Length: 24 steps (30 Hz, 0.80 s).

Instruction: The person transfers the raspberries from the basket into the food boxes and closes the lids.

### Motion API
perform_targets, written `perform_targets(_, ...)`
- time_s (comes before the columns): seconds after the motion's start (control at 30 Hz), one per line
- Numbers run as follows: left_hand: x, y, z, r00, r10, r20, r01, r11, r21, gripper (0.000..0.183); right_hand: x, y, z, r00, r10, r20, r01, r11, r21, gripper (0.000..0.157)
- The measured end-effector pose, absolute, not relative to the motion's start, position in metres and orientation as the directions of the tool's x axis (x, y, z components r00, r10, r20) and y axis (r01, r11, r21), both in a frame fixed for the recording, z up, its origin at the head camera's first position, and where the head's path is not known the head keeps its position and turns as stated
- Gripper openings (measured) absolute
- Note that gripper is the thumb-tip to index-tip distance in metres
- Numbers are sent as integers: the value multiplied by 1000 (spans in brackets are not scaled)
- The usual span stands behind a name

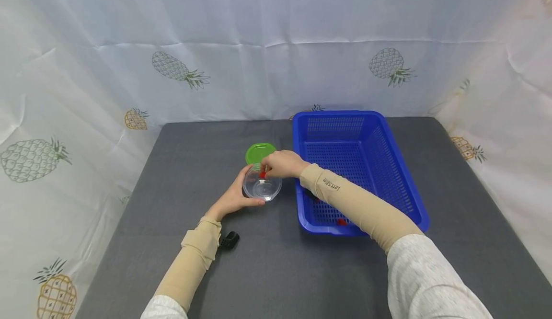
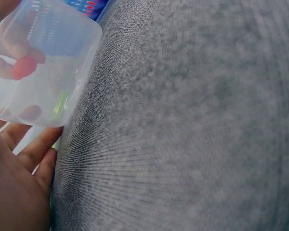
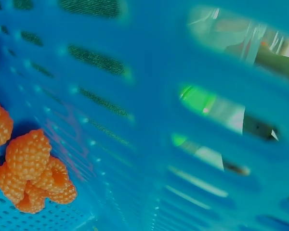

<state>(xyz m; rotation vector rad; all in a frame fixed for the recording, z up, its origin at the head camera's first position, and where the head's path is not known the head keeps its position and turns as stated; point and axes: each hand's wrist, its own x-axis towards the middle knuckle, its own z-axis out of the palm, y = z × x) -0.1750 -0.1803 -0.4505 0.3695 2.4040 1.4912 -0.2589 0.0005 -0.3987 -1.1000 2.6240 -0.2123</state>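
Note:
A clear plastic tub (image 1: 264,192) stands left of the blue basket, and my left hand (image 1: 233,195) holds it from the left, thumb along the near side and fingers at the far side. Over the tub's opening, my right hand (image 1: 282,164) pinches a red raspberry (image 1: 262,175) between fingertips and thumb. Through the tub's wall in the left wrist view, the raspberry (image 2: 25,67) shows at the fingertips. More raspberries (image 3: 29,154) lie clustered in the basket in the right wrist view; my right forearm hides most of them from the head view.
The blue slotted basket (image 1: 299,132) stands on the grey tabletop (image 1: 189,165), under my right forearm. A green lid (image 1: 258,152) lies just behind the tub. A small black device (image 1: 229,240) sits at my left wrist. White pineapple-print curtains (image 1: 258,79) enclose the table.

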Motion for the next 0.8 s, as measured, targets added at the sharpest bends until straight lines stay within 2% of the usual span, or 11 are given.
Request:
perform_targets(0.63,-177,-182,-454,-922,378,-84,85,409,909,106,-257,1,-398,-667,-703,-246,-671,711,-212,19)
perform_targets(0.8,-177,-182,-454,-924,374,-81,86,410,908,106,-259,2,-397,-643,-721,-258,-663,693,-284,22)
